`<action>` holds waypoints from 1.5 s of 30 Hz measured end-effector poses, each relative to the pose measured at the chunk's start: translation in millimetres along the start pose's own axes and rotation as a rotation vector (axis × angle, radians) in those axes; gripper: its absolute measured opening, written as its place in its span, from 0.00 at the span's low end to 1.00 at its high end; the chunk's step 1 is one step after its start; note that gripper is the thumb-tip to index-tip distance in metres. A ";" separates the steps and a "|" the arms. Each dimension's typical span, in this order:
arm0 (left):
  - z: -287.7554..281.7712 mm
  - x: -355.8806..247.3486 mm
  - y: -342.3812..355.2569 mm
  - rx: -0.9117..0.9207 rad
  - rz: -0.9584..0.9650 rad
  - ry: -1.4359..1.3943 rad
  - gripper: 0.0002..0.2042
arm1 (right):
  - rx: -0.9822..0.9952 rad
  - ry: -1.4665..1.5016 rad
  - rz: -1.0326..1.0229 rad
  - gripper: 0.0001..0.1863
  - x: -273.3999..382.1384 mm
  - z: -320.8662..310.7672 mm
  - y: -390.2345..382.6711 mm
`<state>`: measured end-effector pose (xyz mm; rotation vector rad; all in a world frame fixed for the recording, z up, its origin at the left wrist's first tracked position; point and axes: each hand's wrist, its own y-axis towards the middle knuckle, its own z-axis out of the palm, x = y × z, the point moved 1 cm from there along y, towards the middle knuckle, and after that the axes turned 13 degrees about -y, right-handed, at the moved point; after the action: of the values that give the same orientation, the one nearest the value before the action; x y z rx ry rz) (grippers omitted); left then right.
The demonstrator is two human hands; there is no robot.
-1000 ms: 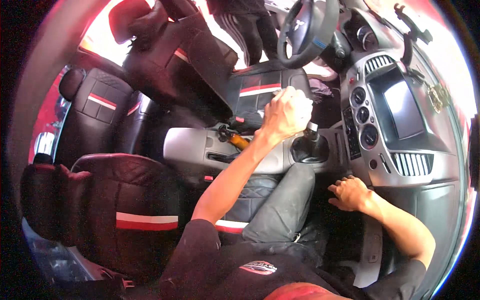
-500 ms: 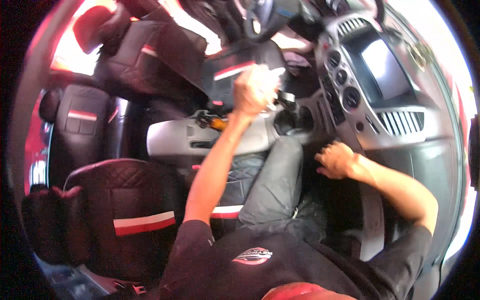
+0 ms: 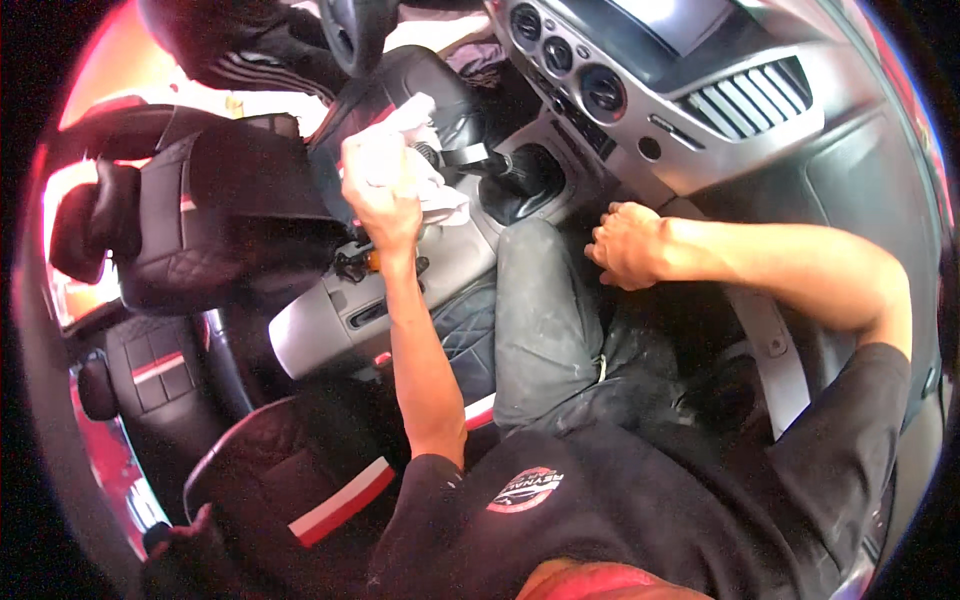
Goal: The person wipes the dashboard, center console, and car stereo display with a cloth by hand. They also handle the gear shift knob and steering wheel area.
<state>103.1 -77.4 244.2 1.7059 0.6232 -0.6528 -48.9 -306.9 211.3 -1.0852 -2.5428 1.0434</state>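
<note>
In my left hand (image 3: 385, 205) is a bunched white cloth (image 3: 430, 190), its folds spilling out past the fingers. That hand is over the grey centre console (image 3: 310, 325), beside the gear lever (image 3: 505, 165) with its black boot. Some of the cloth hangs down near the lever. My right hand (image 3: 628, 245) is closed, knuckles up, to the right of my raised knee and below the dashboard. Nothing shows in its curled fingers. A bunch of dark keys with an orange piece (image 3: 372, 262) lies on the console close to my left wrist.
The grey dashboard (image 3: 640, 170) with round knobs and a slatted air vent (image 3: 750, 100) stands ahead at right. Black seats with red and white stripes, such as the front seat back (image 3: 345, 500), stand at left. The steering wheel (image 3: 350, 35) is at the top.
The view has swung, shifting the dashboard and seats. My left hand, with the cloth, appears farther left and is less blurred. My right hand stays closed near my knee.
</note>
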 end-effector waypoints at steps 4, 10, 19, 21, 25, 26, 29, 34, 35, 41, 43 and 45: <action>-15.0 41.7 -18.7 -0.178 -0.057 -0.093 0.07 | 0.066 0.019 0.011 0.21 -0.2 -10.0 4.1; -5.8 38.9 -88.9 -0.564 -0.591 -0.428 0.11 | 0.038 0.018 0.003 0.21 -0.5 -1.1 3.4; 13.0 158.7 -183.3 -0.017 -0.475 0.198 0.19 | 0.058 -0.033 -0.032 0.22 13.2 -6.8 -0.2; 27.0 189.5 -193.3 0.099 -0.541 0.688 0.22 | 0.055 -0.034 -0.038 0.22 13.0 -3.9 -0.5; 38.9 184.8 -195.2 0.299 -0.599 0.563 0.22 | -0.004 -0.028 -0.015 0.21 9.9 1.3 -4.9; 32.4 184.4 -192.1 0.390 -0.631 0.335 0.22 | -0.003 -0.029 -0.018 0.21 8.7 0.8 -5.2; 22.0 189.1 -197.5 0.403 -0.530 0.529 0.21 | -0.040 -0.030 -0.015 0.22 11.6 -1.3 -4.1; 35.9 198.2 -173.3 0.291 -0.720 0.636 0.20 | -0.043 -0.049 -0.016 0.22 9.7 2.5 0.5; 34.1 195.8 -175.5 0.336 -0.734 0.618 0.24 | -0.039 -0.053 -0.024 0.22 10.4 3.4 -0.4; 23.1 187.5 -187.6 0.385 -0.622 0.720 0.24 | -0.063 -0.045 -0.030 0.23 14.3 -2.4 -3.0; 23.1 201.2 -167.5 0.360 -0.739 0.769 0.23 | -0.027 -0.001 -0.031 0.22 14.3 -7.2 -0.5; 31.0 209.2 -165.2 0.329 -0.730 0.767 0.22 | -0.039 -0.020 -0.033 0.22 14.2 -2.0 -1.9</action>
<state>131.3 -58.3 -22.0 2.0254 1.8145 -0.5956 -59.2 -297.0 212.6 -1.0434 -2.5986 1.0054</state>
